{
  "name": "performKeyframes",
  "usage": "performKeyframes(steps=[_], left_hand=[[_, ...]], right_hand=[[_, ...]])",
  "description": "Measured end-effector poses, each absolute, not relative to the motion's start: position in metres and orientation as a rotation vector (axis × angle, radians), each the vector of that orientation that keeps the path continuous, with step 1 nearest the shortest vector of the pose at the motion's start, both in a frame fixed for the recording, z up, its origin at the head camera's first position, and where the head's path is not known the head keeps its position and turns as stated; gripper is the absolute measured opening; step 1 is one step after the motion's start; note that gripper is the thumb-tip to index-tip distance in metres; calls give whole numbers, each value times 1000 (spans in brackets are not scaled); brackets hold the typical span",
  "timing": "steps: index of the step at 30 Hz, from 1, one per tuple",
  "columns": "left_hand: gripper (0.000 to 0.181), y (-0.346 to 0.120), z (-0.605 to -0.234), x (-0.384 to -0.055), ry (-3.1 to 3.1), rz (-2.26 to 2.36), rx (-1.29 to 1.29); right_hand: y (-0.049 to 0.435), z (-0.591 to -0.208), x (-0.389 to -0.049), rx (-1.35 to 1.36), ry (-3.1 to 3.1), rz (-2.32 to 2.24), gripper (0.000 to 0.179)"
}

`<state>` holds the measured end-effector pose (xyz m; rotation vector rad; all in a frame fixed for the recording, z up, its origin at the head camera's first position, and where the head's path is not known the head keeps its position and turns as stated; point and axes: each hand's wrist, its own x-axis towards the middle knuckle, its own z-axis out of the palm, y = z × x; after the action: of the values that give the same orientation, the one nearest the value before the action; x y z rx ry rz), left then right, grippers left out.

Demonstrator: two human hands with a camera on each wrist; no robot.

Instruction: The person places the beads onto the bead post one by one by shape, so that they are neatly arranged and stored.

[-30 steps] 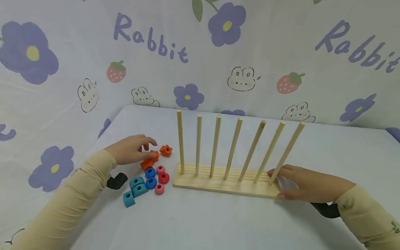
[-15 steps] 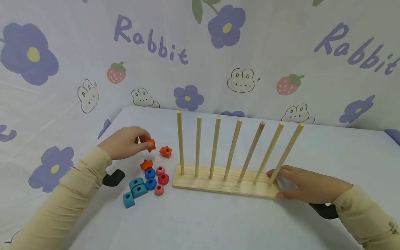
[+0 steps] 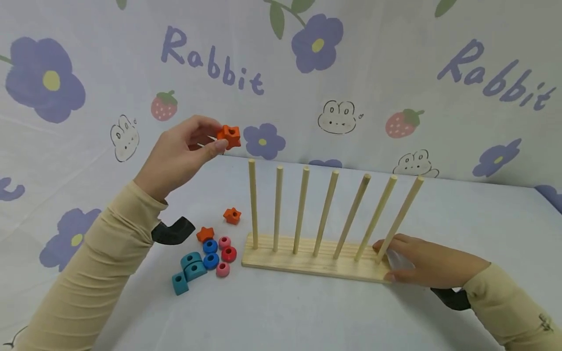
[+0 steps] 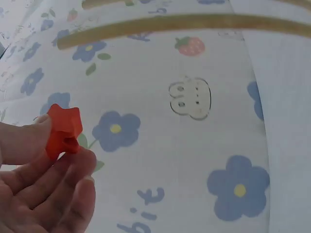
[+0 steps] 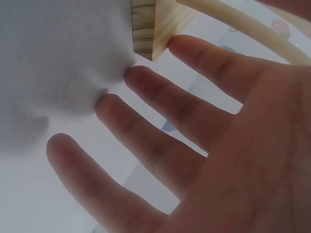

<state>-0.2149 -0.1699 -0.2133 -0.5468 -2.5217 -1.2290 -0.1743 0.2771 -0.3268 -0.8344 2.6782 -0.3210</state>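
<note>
My left hand (image 3: 182, 151) pinches an orange star-shaped bead (image 3: 230, 136) between thumb and fingers. It is raised above and to the left of the leftmost peg top; the bead's hole shows in the left wrist view (image 4: 64, 127). A wooden peg stand (image 3: 307, 263) with a row of several upright bare pegs stands on the table. My right hand (image 3: 432, 261) holds the right end of its base, thumb at the front edge and index finger at the back. In the right wrist view, the other fingers (image 5: 155, 145) are spread, their tips down on the white cloth.
Left of the stand lie two more orange star beads (image 3: 232, 215), blue round beads (image 3: 210, 261), red and pink round beads (image 3: 229, 253), and teal blocks with holes (image 3: 195, 269). A patterned cloth (image 3: 281, 97) hangs behind the white table (image 3: 307, 317).
My left hand has picked up one orange star bead from the group and lifted it up and to the right, toward the leftmost peg's top. The right hand stays at the stand.
</note>
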Motion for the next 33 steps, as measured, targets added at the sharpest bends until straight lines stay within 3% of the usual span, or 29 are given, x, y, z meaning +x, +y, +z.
performKeyframes(steps=[5,13,19,33], left_hand=[[33,-162,-211,-213,-2414,-1386,-619],[27,-158,-207,-207,-2287,-1160,-888],[34,-147,-205,-199,-2278,-990,-1052],[38,-133,-209,-197,-2260,-1026,-1061]], right_hand=[[275,-324,-174,-838,2687,-327,54],[275,-323,-174,-853,2704,-343,49],[276,-324,-174,-842,2721,-332,45],[274,-328,-173,-835,2756,-360,47]])
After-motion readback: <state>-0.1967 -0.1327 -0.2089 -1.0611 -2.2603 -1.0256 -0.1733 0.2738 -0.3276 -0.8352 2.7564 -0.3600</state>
